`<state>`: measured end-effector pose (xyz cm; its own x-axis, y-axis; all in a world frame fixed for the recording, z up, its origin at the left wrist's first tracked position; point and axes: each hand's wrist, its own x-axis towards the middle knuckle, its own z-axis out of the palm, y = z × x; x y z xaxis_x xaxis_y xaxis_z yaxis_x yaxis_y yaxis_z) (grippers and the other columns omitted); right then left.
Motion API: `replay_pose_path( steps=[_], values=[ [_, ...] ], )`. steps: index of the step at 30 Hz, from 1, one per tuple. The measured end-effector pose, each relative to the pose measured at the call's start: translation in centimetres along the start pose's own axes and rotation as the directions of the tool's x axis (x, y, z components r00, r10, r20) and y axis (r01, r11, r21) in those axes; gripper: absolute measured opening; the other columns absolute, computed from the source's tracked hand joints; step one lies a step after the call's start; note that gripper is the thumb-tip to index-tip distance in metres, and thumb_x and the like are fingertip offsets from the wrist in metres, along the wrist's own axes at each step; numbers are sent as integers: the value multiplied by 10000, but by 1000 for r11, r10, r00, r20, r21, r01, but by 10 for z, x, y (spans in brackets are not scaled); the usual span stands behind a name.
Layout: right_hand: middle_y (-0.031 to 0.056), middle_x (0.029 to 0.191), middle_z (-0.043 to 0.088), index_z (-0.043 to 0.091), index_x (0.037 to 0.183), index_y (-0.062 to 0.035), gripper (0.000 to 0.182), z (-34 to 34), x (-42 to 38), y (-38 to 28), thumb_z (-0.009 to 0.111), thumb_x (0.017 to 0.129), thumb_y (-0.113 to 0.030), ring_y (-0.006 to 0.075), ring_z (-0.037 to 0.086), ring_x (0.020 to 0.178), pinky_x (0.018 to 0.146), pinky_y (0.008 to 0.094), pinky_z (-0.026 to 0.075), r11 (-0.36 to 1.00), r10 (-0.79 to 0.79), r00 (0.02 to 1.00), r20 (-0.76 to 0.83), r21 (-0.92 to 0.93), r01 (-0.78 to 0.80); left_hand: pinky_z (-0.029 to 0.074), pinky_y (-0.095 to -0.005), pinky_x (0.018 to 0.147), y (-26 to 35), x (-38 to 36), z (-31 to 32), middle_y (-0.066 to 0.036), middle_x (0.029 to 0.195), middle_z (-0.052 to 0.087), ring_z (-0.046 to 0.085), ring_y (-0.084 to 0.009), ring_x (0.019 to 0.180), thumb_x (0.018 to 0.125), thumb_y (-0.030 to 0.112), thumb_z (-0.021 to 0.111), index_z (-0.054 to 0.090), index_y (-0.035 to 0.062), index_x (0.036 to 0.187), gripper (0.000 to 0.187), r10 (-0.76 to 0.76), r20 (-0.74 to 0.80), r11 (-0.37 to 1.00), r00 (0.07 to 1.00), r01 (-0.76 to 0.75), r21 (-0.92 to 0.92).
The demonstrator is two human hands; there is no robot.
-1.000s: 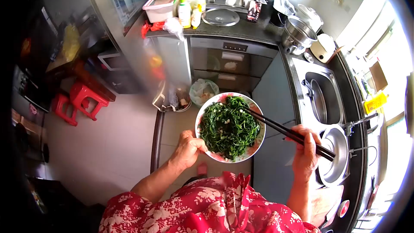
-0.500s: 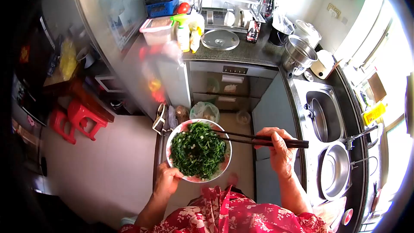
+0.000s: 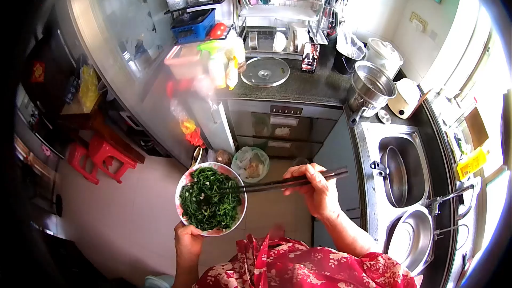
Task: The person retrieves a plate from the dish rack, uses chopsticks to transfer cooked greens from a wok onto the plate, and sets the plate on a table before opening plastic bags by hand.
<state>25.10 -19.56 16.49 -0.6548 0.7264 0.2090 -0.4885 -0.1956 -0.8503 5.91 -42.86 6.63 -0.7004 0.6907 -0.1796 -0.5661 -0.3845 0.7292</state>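
Bowl (image 3: pixel 211 199) of cooked greens (image 3: pixel 209 203) has swung left, away from the sink (image 3: pixel 397 168), now held out over the floor. My left hand (image 3: pixel 188 241) cups its near rim, fingers closed under it (mostly hidden). My right hand (image 3: pixel 316 193) pinches the chopsticks (image 3: pixel 290 181), tips at the greens. Looks like I'm carrying the dish off. Whether the tips grip anything: cannot tell.

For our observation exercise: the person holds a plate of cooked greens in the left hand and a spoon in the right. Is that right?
Not quite. The head view shows the right hand holding dark chopsticks, not a spoon. The left hand does hold the plate of cooked greens.
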Motion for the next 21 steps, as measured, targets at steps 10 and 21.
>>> replay_pose_path(
  steps=[10, 21],
  values=[
    [237, 890, 584, 550, 861, 51, 317, -27, 20, -5, 492, 890, -259, 304, 615, 709, 614, 378, 540, 984, 81, 994, 73, 155, -91, 483, -564, 816, -25, 9, 5, -222, 1171, 486, 523, -397, 1029, 538, 1, 403, 353, -49, 1247, 713, 38, -44, 997, 998, -40, -60],
    [205, 878, 598, 544, 873, 46, 313, -37, 32, -6, 457, 915, -252, 285, 611, 726, 586, 371, 537, 946, 166, 982, 95, 266, -185, 480, -565, 822, -27, 8, 18, -235, 1169, 481, 526, -408, 1020, 551, -16, 389, 343, -55, 1253, 705, 45, -90, 995, 995, -52, -83]
  ],
)
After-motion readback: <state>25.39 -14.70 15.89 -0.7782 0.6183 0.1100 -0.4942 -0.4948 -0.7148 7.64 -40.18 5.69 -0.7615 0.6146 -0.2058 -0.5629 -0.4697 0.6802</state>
